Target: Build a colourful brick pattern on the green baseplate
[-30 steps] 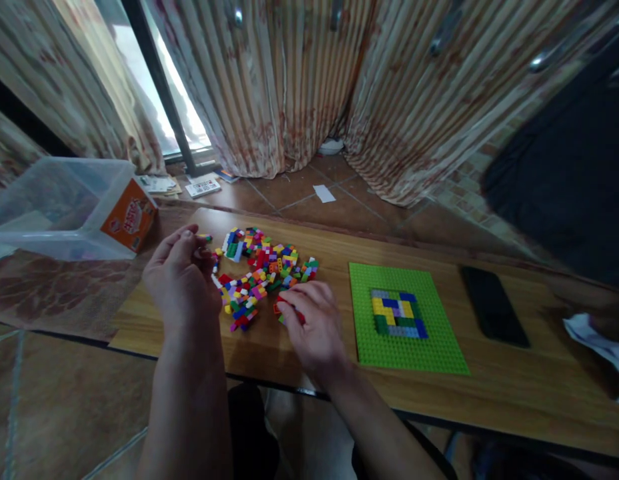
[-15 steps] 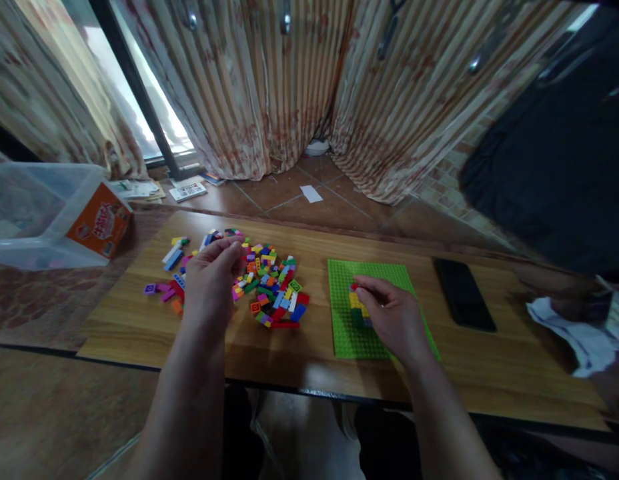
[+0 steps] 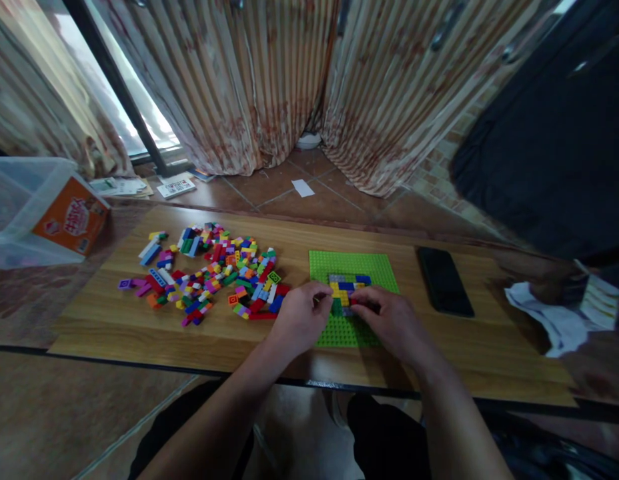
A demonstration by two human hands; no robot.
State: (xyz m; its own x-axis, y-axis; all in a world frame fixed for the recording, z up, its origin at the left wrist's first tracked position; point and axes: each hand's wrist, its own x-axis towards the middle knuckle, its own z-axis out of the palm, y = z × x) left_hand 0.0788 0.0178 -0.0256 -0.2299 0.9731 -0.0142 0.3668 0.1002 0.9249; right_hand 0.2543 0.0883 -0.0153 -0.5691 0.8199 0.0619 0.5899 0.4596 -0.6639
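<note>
A green studded baseplate (image 3: 372, 261) lies on the wooden table, with a low build of yellow, blue, grey and green toy bricks (image 3: 343, 287) on it. My left hand (image 3: 302, 317) is at the build's left side, thumb and forefinger pinched together; whatever is between them is hidden. From the right, my right hand (image 3: 394, 320) pinches a small red brick (image 3: 353, 302) close against the build. To the left of the plate spreads a large pile of loose bricks (image 3: 209, 280) in many colours.
A black phone (image 3: 445, 281) lies right of the baseplate, with crumpled white paper (image 3: 539, 317) farther right. At the far left stands a clear plastic bin (image 3: 19, 227) with an orange label. Striped curtains (image 3: 229, 87) hang beyond the table (image 3: 154, 347).
My left hand has moved right, from over the loose pile to the build on the baseplate. My right hand stays at the build with the red brick. The view has shifted slightly.
</note>
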